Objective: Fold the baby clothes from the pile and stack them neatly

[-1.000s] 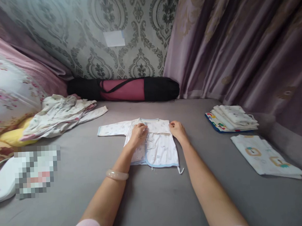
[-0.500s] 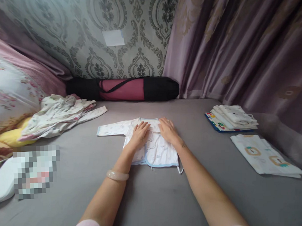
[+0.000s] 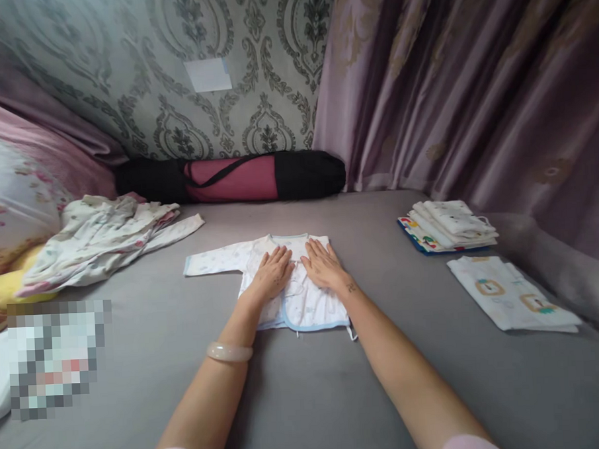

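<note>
A small white baby shirt (image 3: 316, 310) with pale blue trim and faint prints lies on the grey sheet in front of me. One sleeve (image 3: 216, 258) stretches out to the left; no sleeve shows sticking out on the right. My left hand (image 3: 274, 272) rests flat on the shirt's left chest, fingers stretched. Flat on the right chest lies my right hand (image 3: 324, 264), its fingers slightly spread. White ties show between the hands and at the lower right hem. Parts of the front are hidden under both palms.
Folded white clothes (image 3: 453, 221) are stacked at the right, with a folded printed cloth (image 3: 511, 295) nearer me. Crumpled clothes (image 3: 106, 236) lie at the left by a floral pillow (image 3: 15, 190). A long black and red bag (image 3: 231, 179) lies along the wall.
Both hands have slid slightly down the shirt, toward me, uncovering more of its neckline. The view has turned a little to the right.
</note>
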The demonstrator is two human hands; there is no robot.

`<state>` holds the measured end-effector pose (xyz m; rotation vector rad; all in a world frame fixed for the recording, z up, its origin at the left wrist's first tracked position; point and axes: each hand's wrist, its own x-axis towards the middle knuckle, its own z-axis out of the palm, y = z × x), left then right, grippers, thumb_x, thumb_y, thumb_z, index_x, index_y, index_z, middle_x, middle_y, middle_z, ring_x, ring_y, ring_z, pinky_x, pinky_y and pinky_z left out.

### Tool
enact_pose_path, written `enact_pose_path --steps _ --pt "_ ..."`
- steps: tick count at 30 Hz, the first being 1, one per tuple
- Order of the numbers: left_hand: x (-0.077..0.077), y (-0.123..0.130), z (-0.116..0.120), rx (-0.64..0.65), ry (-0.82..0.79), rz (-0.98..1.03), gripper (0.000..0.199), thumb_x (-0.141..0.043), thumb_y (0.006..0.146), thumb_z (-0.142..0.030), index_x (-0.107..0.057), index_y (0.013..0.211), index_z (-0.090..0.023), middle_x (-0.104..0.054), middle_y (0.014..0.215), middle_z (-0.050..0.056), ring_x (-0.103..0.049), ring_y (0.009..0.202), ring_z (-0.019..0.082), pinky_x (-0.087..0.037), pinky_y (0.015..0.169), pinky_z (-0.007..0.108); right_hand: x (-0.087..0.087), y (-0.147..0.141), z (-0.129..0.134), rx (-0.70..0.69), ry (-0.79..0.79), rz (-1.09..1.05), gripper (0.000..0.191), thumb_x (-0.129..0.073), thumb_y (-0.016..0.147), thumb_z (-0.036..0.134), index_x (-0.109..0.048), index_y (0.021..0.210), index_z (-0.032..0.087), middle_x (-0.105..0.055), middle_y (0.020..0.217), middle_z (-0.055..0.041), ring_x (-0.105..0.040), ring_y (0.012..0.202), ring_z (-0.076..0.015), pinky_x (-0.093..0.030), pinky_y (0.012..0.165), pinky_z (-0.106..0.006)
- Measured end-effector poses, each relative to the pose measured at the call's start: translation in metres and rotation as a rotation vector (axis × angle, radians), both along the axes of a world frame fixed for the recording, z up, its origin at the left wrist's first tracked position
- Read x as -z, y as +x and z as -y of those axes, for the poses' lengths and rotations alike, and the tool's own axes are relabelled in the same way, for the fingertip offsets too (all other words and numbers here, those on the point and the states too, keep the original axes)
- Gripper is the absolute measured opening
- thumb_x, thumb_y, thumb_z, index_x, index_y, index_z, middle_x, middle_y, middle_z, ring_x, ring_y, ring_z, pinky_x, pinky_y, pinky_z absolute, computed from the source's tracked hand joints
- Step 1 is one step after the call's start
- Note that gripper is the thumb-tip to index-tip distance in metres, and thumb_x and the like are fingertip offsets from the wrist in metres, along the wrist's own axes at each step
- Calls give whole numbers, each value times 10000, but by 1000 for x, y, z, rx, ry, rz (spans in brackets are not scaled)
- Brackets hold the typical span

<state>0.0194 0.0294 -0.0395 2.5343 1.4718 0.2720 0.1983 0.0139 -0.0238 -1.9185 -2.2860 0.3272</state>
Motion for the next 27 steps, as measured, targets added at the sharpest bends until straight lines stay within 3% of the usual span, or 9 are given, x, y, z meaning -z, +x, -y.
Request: enact_pose_path --steps 5,12,16,18,22,27 --pt "-8 -3 3 -17 -42 18 514 -303 994 -400 -377 1448 -171 -309 1558 139 -228 1461 264 -174 1175 518 -2 9 1 116 -27 35 637 -187 994 392 -233 1518 34 -159 1601 -129 -113 1478 -242 -92 1183 -464" --pt "-14 -6 5 -17 -75 61 469 -335 984 -400 -442 1390 -191 -337 1545 142 -258 1450 277 -175 1160 549 -5 26 -1 263 -43 73 607 -228 981 315 -239 1508 13 -225 1579 -179 -223 1447 -278 -181 1156 -480" --pt "-34 -21 3 -46 -109 153 438 -370 971 -382 -501 1339 -184 -417 1500 144 -337 1417 256 -196 1163 513 -12 26 -1 233 -3 71 591 -234 985 324 -293 1494 28 -244 1571 -187 -232 1443 -290 -186 1154 -480" --pt "-47 -36 1 -88 -112 260 448 -402 956 -388 -512 1338 -179 -493 1442 142 -459 1332 253 -304 1126 451 -17 18 2 166 27 53 587 -228 989 326 -294 1496 39 -226 1579 -178 -190 1459 -280 -142 1169 -481" --pt "-60 -80 -5 -277 -94 429 460 -473 915 -396 -561 1296 -155 -638 1260 130 -644 1026 237 -479 934 342 -26 -7 11 -59 -16 -26 590 -200 999 361 -261 1521 94 -173 1603 -120 -124 1479 -224 -100 1190 -426" --pt "-45 -135 -14 -657 -24 392 387 -474 896 -300 -609 1211 -120 -662 1166 149 -610 1064 256 -447 963 354 -26 -30 19 -186 -103 -10 569 -210 1000 382 -272 1527 176 -174 1609 -67 -130 1478 -228 -114 1184 -456"
